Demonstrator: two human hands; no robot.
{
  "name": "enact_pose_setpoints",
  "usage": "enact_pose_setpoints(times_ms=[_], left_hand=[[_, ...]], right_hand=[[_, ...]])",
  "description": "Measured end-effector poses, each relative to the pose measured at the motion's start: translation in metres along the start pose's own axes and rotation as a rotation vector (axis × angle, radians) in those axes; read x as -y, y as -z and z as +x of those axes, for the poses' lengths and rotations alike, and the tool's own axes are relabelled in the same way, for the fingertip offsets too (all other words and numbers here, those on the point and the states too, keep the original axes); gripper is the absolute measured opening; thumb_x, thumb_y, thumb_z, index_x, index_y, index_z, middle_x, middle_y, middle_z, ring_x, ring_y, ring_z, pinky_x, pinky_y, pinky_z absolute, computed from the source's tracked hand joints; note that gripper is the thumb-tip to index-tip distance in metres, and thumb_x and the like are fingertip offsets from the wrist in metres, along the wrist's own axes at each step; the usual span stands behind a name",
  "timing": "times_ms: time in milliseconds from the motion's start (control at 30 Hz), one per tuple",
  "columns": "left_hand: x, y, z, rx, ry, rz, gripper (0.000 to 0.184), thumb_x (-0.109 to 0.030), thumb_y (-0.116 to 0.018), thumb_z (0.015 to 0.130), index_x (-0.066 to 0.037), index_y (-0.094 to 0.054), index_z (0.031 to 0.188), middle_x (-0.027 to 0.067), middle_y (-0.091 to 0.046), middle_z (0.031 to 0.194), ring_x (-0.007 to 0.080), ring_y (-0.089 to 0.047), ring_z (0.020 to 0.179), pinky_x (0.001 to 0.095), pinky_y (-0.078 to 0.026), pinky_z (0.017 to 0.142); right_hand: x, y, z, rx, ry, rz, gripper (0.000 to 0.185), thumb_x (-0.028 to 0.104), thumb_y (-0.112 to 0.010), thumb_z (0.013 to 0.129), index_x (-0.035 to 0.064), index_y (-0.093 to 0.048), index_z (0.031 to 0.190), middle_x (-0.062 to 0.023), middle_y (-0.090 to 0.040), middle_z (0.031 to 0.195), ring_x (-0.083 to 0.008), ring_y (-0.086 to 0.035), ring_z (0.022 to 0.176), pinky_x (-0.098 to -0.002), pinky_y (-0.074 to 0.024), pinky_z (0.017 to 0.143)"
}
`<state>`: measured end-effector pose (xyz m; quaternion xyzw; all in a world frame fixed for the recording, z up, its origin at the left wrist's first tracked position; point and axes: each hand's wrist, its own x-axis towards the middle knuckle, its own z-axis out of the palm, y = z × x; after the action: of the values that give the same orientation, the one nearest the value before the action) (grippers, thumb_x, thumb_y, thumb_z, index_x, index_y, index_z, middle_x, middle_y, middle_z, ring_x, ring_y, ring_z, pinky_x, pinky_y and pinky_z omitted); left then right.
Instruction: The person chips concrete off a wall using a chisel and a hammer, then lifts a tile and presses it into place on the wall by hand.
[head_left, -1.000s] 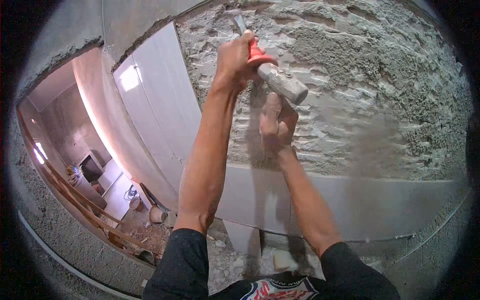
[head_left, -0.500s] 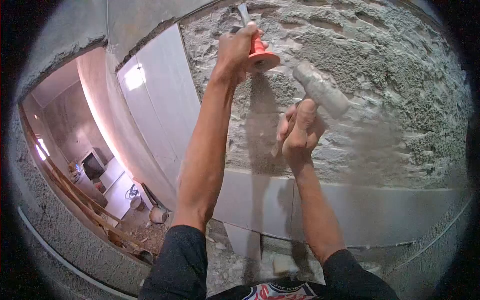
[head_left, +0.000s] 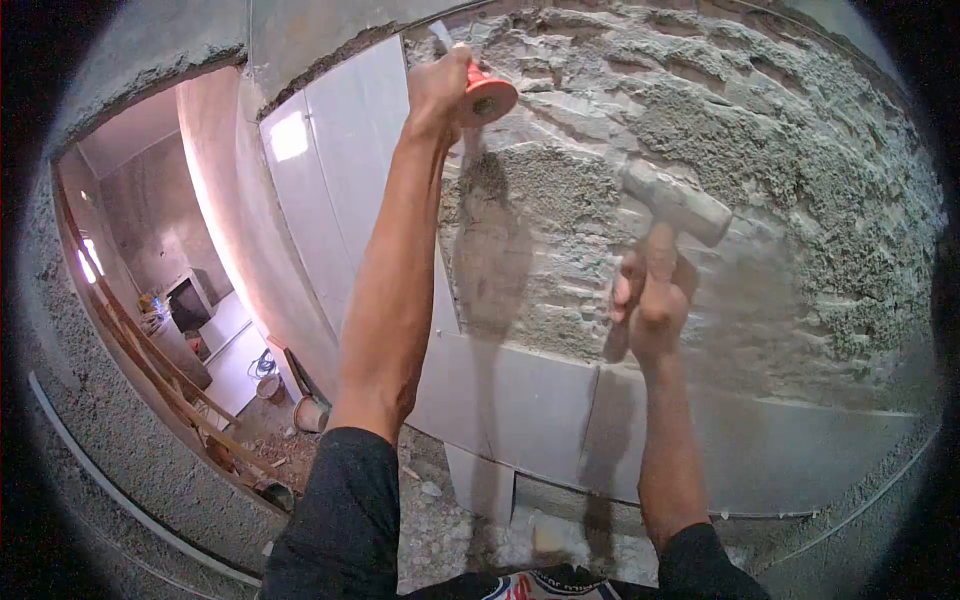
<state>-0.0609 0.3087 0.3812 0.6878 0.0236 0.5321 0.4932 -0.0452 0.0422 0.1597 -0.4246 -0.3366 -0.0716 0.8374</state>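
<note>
My left hand [head_left: 440, 92] is closed round a chisel with a red, flared hand guard [head_left: 490, 98]. The chisel's metal blade [head_left: 441, 34] points up at the top left edge of the rough, chipped wall [head_left: 590, 190]. Lower and to the right, my right hand [head_left: 654, 302] grips a hammer [head_left: 680, 203] by its handle, its grey, dusty head raised and apart from the chisel. Smooth pale tiles [head_left: 500, 390] run below the rough area, and more stand to its left.
At the left, an opening shows a room with wooden poles [head_left: 150, 350], a bucket [head_left: 309, 414] and coiled cable [head_left: 263, 364]. Rubble [head_left: 440, 530] lies on the floor below the wall. A thin pipe [head_left: 120, 490] runs along the lower left.
The hammer has swung away from the chisel's guard, to the right and down, with my right hand. My left hand and the chisel have shifted left in view.
</note>
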Motion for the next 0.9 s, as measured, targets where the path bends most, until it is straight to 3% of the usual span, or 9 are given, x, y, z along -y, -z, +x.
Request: enact_pose_setpoints(times_ms=[100, 200, 267, 333, 500, 633, 767, 833, 900], left_hand=[[0.004, -0.011, 0.027, -0.018, -0.189, 0.407, 0.03, -0.032, -0.063, 0.094, -0.004, -0.071, 0.086, 0.0129, -0.072, 0.078, 0.0177, -0.073, 0.072, 0.0384, -0.058, 0.058], [0.009, -0.043, 0.016, -0.026, -0.411, 0.686, 0.032, -0.033, -0.066, 0.087, -0.003, -0.076, 0.081, 0.0162, -0.073, 0.072, 0.0239, -0.073, 0.069, 0.0399, -0.058, 0.063], [-0.005, -0.05, -0.012, 0.0, -0.432, 0.64, 0.033, -0.033, -0.065, 0.084, -0.003, -0.079, 0.08, 0.0177, -0.073, 0.07, 0.0276, -0.074, 0.067, 0.0414, -0.058, 0.067], [-0.025, -0.049, -0.052, 0.042, -0.291, 0.388, 0.034, -0.034, -0.063, 0.086, -0.005, -0.08, 0.08, 0.0176, -0.073, 0.07, 0.0288, -0.073, 0.067, 0.0424, -0.057, 0.072], [-0.035, -0.027, -0.058, -0.079, -0.179, 0.254, 0.042, -0.033, -0.06, 0.085, 0.005, -0.075, 0.074, 0.0186, -0.072, 0.067, 0.0336, -0.074, 0.07, 0.0446, -0.056, 0.074], [-0.02, -0.015, -0.005, -0.183, -0.13, 0.312, 0.041, -0.032, -0.06, 0.085, 0.004, -0.075, 0.073, 0.0189, -0.072, 0.069, 0.0337, -0.075, 0.072, 0.0444, -0.057, 0.076], [-0.013, -0.04, -0.04, -0.049, -0.236, 0.289, 0.037, -0.033, -0.061, 0.084, -0.001, -0.077, 0.074, 0.0178, -0.073, 0.071, 0.0345, -0.075, 0.075, 0.0442, -0.057, 0.076], [-0.019, -0.03, -0.055, 0.045, -0.15, 0.184, 0.037, -0.034, -0.061, 0.084, -0.001, -0.077, 0.075, 0.018, -0.073, 0.071, 0.0348, -0.075, 0.075, 0.0448, -0.057, 0.076], [0.0, -0.024, -0.038, 0.075, -0.193, 0.17, 0.04, -0.036, -0.062, 0.084, -0.001, -0.077, 0.074, 0.019, -0.072, 0.069, 0.0339, -0.074, 0.072, 0.0446, -0.057, 0.075]], right_hand=[[0.004, 0.009, -0.005, 0.003, -0.018, 0.05, 0.058, 0.056, -0.05, 0.105, 0.0052, -0.057, 0.079, -0.0013, -0.051, 0.054, -0.009, -0.047, 0.041, -0.025, -0.0348, 0.035], [0.017, 0.002, -0.014, -0.004, 0.011, 0.088, 0.059, 0.057, -0.049, 0.105, 0.0039, -0.057, 0.081, -0.0026, -0.051, 0.054, -0.0095, -0.047, 0.04, -0.025, -0.0355, 0.036], [0.01, 0.011, -0.018, -0.025, -0.03, 0.056, 0.059, 0.057, -0.047, 0.106, 0.0034, -0.057, 0.084, -0.0029, -0.051, 0.055, -0.0098, -0.047, 0.042, -0.0252, -0.0366, 0.037], [0.014, 0.011, -0.024, -0.084, -0.039, 0.023, 0.059, 0.057, -0.047, 0.106, 0.0034, -0.057, 0.084, -0.003, -0.05, 0.055, -0.0102, -0.048, 0.042, -0.0253, -0.037, 0.038], [0.023, 0.017, -0.039, -0.165, 0.07, -0.212, 0.056, 0.056, -0.047, 0.106, 0.0048, -0.056, 0.087, -0.0029, -0.051, 0.057, -0.0118, -0.047, 0.043, -0.0272, -0.037, 0.039], [0.043, 0.027, -0.048, -0.157, 0.024, -0.278, 0.056, 0.056, -0.046, 0.107, 0.0034, -0.055, 0.088, -0.003, -0.05, 0.056, -0.0126, -0.046, 0.04, -0.0269, -0.0363, 0.039], [0.05, 0.007, -0.057, -0.176, 0.122, -0.2, 0.056, 0.054, -0.046, 0.107, 0.0034, -0.056, 0.084, -0.0032, -0.05, 0.055, -0.013, -0.045, 0.039, -0.0274, -0.037, 0.038], [0.051, 0.002, -0.062, -0.185, 0.158, -0.165, 0.055, 0.052, -0.046, 0.108, 0.0038, -0.055, 0.083, -0.0035, -0.05, 0.054, -0.0132, -0.046, 0.039, -0.0275, -0.0372, 0.037], [0.058, 0.007, -0.071, -0.186, 0.2, -0.358, 0.054, 0.05, -0.046, 0.108, 0.0038, -0.055, 0.081, -0.0041, -0.05, 0.053, -0.0132, -0.046, 0.039, -0.0277, -0.0372, 0.038]])
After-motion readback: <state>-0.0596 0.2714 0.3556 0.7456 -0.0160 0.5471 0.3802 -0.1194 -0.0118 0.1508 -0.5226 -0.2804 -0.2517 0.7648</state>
